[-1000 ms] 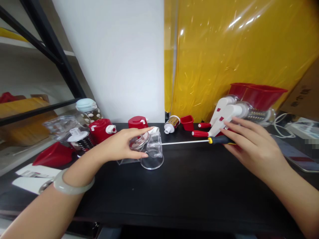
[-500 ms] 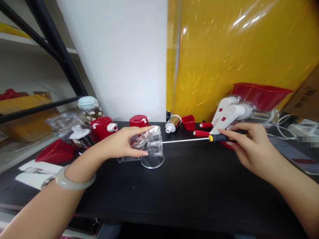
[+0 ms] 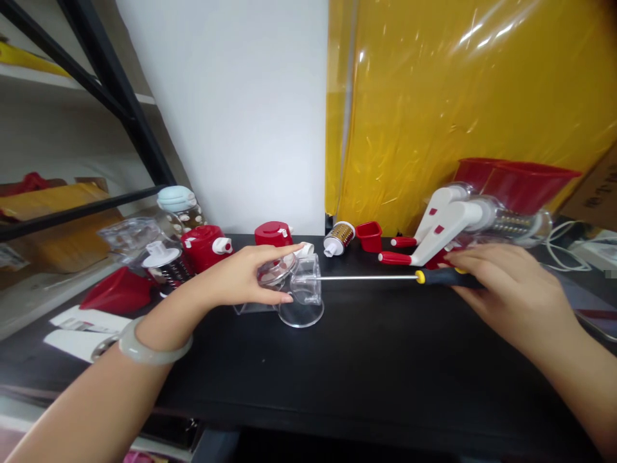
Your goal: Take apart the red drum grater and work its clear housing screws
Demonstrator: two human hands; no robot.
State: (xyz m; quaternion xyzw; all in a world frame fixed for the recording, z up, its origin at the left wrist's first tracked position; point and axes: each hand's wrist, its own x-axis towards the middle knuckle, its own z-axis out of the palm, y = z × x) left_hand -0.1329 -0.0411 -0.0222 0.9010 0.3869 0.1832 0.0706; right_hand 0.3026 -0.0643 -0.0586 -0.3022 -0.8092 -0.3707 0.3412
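Note:
My left hand (image 3: pixel 245 276) is closed around a clear plastic grater body (image 3: pixel 306 289) lying on the black table, thumb below and index finger along its top. Its round rim (image 3: pixel 301 321) faces down near the table. In my right hand (image 3: pixel 515 292) is a screwdriver (image 3: pixel 369 278) with a long metal shaft and a black and yellow handle. The shaft lies nearly level, and its tip reaches into the clear body's short tube; the exact contact inside is blurred. My right fingers wrap around the handle.
Two red-and-white rotary graters (image 3: pixel 491 206) stand at the back right. A drum blade (image 3: pixel 340 238) and a small red pusher (image 3: pixel 369 236) lie along the back. Red bases (image 3: pixel 205 247), another drum (image 3: pixel 166 263), a red hopper (image 3: pixel 117 290) and white handles (image 3: pixel 80 331) sit at left.
My right hand has shifted its grip back along the screwdriver handle and turned palm-down. The left hand keeps hold of the clear body. The whole view has moved slightly.

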